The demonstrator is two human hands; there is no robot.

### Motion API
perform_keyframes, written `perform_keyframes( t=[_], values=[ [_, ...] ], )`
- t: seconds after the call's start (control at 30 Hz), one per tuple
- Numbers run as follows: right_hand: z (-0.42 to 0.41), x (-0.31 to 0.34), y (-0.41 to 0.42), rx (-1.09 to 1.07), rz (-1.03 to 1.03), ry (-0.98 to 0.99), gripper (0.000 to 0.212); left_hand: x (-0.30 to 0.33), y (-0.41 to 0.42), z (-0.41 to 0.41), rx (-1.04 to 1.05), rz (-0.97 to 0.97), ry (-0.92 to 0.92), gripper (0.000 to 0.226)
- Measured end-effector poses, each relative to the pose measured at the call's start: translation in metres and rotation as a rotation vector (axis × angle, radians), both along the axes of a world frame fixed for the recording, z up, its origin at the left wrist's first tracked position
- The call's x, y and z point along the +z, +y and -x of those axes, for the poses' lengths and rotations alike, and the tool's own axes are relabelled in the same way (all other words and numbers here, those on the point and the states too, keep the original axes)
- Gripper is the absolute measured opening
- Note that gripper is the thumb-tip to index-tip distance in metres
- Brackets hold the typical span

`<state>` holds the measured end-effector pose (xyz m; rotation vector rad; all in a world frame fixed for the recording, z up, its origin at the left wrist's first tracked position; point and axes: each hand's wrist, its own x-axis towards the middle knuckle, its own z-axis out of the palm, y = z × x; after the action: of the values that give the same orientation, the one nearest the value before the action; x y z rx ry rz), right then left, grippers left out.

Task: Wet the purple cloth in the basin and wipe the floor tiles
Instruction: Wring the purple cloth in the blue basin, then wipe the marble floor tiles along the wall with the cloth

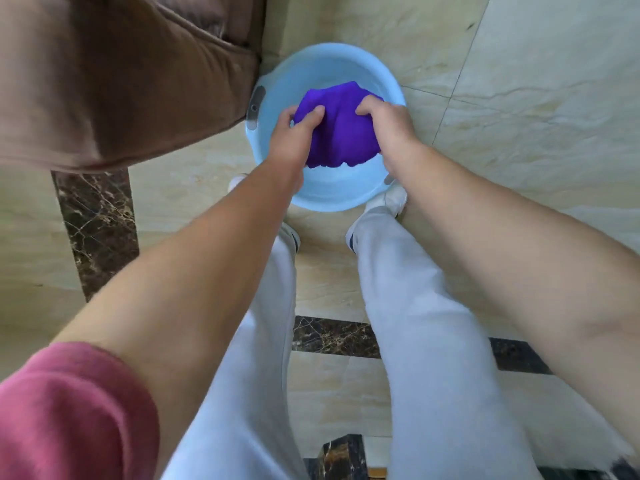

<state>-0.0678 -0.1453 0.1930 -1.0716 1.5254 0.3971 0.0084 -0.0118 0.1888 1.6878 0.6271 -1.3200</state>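
A light blue round basin [332,197] stands on the beige floor tiles [540,109] right in front of my feet. The purple cloth [337,126] is bunched up inside the basin. My left hand [294,133] grips the cloth's left side with curled fingers. My right hand [388,128] grips its right side. Both hands are within the basin's rim, with the cloth stretched between them. Whether water is in the basin is hard to tell.
A brown cushioned sofa [114,74] fills the upper left, its corner almost touching the basin. Dark marble strips [98,223] run through the tiles on the left and behind my legs. Open beige tile lies to the right.
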Motion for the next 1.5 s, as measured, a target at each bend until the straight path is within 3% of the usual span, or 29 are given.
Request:
perform_keyframes(
  t=[0.17, 0.27, 0.47, 0.73, 0.8, 0.97, 1.17, 1.3, 1.5],
  values=[
    [-0.010, 0.125, 0.003, -0.007, 0.097, -0.089, 0.020, 0.119, 0.008, -0.005, 0.018, 0.074, 0.004, 0.025],
    [-0.015, 0.201, 0.008, -0.023, 0.134, -0.151, 0.016, 0.194, 0.017, -0.003, 0.069, 0.117, 0.004, 0.022],
    [-0.026, 0.313, 0.021, -0.049, 0.161, -0.359, 0.019, 0.312, 0.030, -0.016, 0.240, 0.261, -0.101, 0.043],
    [-0.063, 0.419, 0.061, 0.052, 0.063, -0.656, 0.053, 0.423, 0.086, -0.027, 0.451, 0.378, -0.353, 0.044],
    [-0.083, 0.438, 0.084, 0.149, 0.030, -0.732, 0.053, 0.440, 0.114, -0.034, 0.537, 0.393, -0.436, 0.043],
    [-0.132, 0.461, 0.163, 0.337, -0.068, -0.851, 0.029, 0.465, 0.189, -0.057, 0.747, 0.407, -0.527, 0.045],
    [-0.182, 0.463, 0.280, 0.432, -0.232, -0.868, 0.042, 0.468, 0.299, -0.096, 0.875, 0.452, -0.538, 0.043],
    [-0.221, 0.459, 0.350, 0.513, -0.249, -0.863, 0.040, 0.461, 0.382, -0.126, 0.893, 0.372, -0.567, 0.038],
    [-0.286, 0.439, 0.452, 0.601, -0.170, -0.854, 0.042, 0.441, 0.492, -0.173, 0.956, 0.335, -0.567, 0.061]
  ],
)
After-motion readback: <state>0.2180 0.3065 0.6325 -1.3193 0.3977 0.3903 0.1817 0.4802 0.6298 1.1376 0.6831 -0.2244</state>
